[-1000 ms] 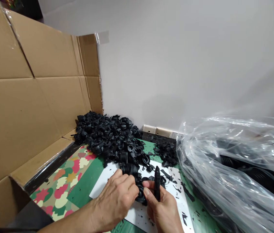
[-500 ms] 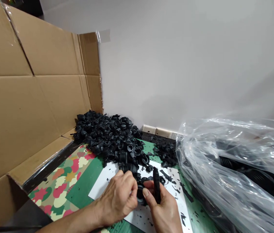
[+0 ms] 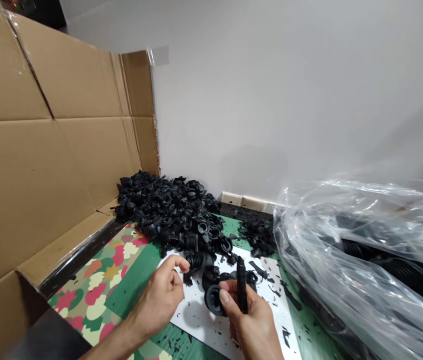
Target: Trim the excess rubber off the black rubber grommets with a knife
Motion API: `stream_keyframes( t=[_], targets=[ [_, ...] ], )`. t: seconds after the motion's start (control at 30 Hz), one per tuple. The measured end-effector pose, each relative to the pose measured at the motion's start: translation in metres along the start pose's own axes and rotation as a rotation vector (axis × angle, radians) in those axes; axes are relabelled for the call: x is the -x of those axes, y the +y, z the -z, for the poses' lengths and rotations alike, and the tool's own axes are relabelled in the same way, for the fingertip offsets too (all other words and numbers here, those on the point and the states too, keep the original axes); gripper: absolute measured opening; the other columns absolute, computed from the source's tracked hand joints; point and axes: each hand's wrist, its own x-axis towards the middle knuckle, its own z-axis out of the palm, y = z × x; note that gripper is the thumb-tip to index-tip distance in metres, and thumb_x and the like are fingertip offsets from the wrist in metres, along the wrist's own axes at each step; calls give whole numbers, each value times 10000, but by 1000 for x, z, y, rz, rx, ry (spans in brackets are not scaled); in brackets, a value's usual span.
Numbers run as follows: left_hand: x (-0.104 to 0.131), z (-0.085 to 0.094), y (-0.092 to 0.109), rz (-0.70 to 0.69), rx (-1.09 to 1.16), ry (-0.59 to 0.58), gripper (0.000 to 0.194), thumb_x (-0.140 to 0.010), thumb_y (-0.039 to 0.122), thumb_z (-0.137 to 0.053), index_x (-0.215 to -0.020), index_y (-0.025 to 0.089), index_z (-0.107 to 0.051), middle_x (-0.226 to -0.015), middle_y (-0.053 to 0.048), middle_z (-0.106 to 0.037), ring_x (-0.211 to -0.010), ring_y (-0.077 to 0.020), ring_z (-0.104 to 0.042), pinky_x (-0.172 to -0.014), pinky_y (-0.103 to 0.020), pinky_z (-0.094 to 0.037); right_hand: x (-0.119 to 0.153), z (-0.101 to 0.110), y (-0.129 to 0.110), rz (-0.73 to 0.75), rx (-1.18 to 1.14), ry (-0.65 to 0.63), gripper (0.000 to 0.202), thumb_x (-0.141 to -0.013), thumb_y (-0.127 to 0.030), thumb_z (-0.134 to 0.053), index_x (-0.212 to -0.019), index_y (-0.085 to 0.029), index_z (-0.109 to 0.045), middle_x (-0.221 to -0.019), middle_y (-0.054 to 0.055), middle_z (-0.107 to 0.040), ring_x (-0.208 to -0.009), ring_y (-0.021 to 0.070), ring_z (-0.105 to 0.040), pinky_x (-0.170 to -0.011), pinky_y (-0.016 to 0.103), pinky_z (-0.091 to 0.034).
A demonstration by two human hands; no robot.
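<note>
Thumb and index finger of my right hand (image 3: 251, 315) pinch a round black rubber piece (image 3: 214, 300), its open ring side facing up. The same hand also keeps a slim dark upright object (image 3: 241, 285) between its fingers; its lower end is hidden. My left hand (image 3: 164, 295) is beside the white sheet's left edge, fingers loosely curled, a gap showing between index finger and thumb. A small black scrap (image 3: 188, 278) lies at its index fingertip; contact is unclear. Ribbed black pieces (image 3: 195, 261) lie just beyond, on the white sheet (image 3: 196, 320).
A large heap of black rubber pieces (image 3: 170, 205) lies against the wall, with a smaller scrap pile (image 3: 258, 232) to its right. Cardboard (image 3: 84, 90) stands at the left. A clear plastic bag (image 3: 316, 260) with black ribbed parts bulges at the right, over the green surface (image 3: 129, 295).
My left hand has moved left, away from the round piece, and its grip has loosened. The round piece now shows more fully in my right hand, which has barely moved.
</note>
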Motion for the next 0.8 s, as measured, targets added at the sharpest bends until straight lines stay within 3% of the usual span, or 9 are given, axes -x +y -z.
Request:
stream_keyframes(
  t=[0.17, 0.27, 0.33, 0.43, 0.53, 0.8],
  targets=[
    [3, -5, 4, 73, 189, -163, 210, -703, 198, -516, -904, 163, -565, -510, 63, -513, -495, -110, -442, -501, -218, -337, 0, -3, 1, 1, -37, -1, 299, -606, -442, -711, -746, -185, -649, -445, -39, -495, -413, 149, -479, -381, 244, -301],
    [6, -6, 10, 80, 200, -179, 184, -760, 288, -544, -883, 159, -586, -491, 58, -506, -468, -107, -442, -483, -219, -339, 1, -3, 0, -14, -42, -5, 298, -606, -438, -706, -753, -186, -643, -436, -51, -471, -403, 138, -457, -386, 241, -293],
    [10, -7, 13, -11, 141, -114, 165, -793, 303, -549, -869, 168, -604, -565, 32, -539, -502, -114, -475, -491, -224, -369, 2, -4, -1, -30, -38, -18, 304, -603, -436, -711, -761, -185, -643, -442, -55, -473, -388, 124, -429, -383, 235, -277],
    [16, -9, 19, -291, -42, 6, 76, -818, 246, -580, -812, 190, -631, -737, -11, -574, -624, -134, -535, -566, -245, -435, 3, -5, -2, -36, -46, -32, 316, -594, -436, -722, -763, -183, -638, -469, -51, -488, -380, 106, -399, -369, 224, -242],
    [22, -11, 23, -504, -263, 22, 119, -851, 153, -548, -789, 200, -637, -737, -16, -578, -656, -145, -557, -582, -248, -445, 4, -7, -1, -11, -79, -25, 333, -582, -448, -739, -752, -180, -639, -486, -41, -502, -401, 116, -432, -368, 223, -270],
    [21, -11, 26, -638, -725, 12, 215, -864, 62, -451, -780, 199, -595, -707, -11, -611, -615, -175, -575, -592, -303, -430, -3, -6, 13, 17, -110, -55, 419, -581, -540, -743, -794, -188, -659, -512, -23, -543, -443, 153, -503, -405, 252, -360]
  ],
)
